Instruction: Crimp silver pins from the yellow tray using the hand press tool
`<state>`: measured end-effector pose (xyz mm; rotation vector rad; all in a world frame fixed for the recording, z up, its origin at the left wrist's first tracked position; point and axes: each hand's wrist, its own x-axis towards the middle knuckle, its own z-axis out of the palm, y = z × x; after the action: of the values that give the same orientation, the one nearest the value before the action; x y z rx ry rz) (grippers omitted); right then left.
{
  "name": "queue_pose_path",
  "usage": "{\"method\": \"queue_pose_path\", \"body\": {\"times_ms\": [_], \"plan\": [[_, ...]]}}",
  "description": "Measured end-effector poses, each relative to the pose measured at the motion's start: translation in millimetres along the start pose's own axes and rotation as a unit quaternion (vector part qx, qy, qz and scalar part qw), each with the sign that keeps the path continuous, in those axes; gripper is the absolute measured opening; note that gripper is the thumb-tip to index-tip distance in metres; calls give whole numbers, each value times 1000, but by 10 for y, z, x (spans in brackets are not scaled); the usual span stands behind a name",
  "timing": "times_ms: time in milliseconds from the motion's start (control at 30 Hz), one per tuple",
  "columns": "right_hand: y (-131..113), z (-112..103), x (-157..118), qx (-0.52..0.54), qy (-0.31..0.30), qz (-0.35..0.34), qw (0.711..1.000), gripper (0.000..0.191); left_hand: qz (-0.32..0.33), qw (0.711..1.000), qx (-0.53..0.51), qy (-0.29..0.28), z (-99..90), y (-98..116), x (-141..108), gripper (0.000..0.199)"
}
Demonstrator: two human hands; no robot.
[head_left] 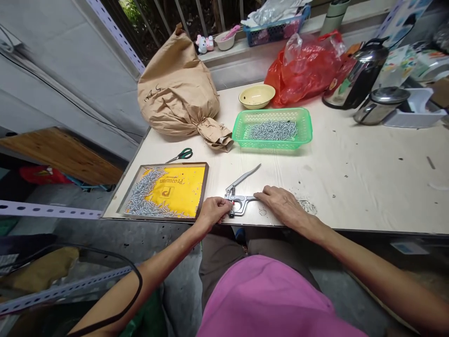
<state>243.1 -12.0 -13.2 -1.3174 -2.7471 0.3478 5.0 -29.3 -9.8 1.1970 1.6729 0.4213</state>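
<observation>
A silver hand tool with a raised lever and a small spring lies at the table's front edge. At its left end, by a small red part, my left hand has its fingers pinched together; what is between the fingertips is too small to make out. My right hand rests on the table with its fingertips closed on the tool's right end. Left of the tool, a shallow tray with a yellow bottom holds many small metal pins. Behind the tool, a green basket holds more small metal pieces.
Green-handled scissors lie behind the tray. A tied brown sack, a cream bowl and a red plastic bag stand farther back. A kettle and a metal cup are at the back right of the table.
</observation>
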Motion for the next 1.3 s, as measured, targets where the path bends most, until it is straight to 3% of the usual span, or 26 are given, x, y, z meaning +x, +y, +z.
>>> {"method": "queue_pose_path", "body": {"times_ms": [267, 500, 700, 767, 867, 967, 1100, 1300], "plan": [[-8, 22, -22, -1, 19, 3, 1000, 29, -11, 997, 68, -27, -25, 73, 17, 24], [2, 82, -17, 6, 36, -5, 999, 28, -39, 996, 63, -49, -34, 81, 26, 24], [-8, -20, -13, 15, 9, -2, 1000, 24, -54, 996, 50, -53, -14, 31, 36, 25], [12, -84, 48, 34, -5, -5, 999, 23, -56, 996, 46, -58, -12, 42, 36, 25], [76, -128, 253, 29, 28, -11, 999, 26, -60, 995, 47, -61, -7, 58, 29, 24], [153, -100, 544, -19, 64, -29, 997, 28, -67, 995, 52, -61, 12, 71, 5, 23], [242, -43, 844, -61, 65, -29, 996, 28, -93, 992, 59, -59, 49, 81, -48, 19], [365, -20, 880, -66, 33, -32, 997, 25, -116, 991, 38, -49, 76, 62, -69, 16]]}}
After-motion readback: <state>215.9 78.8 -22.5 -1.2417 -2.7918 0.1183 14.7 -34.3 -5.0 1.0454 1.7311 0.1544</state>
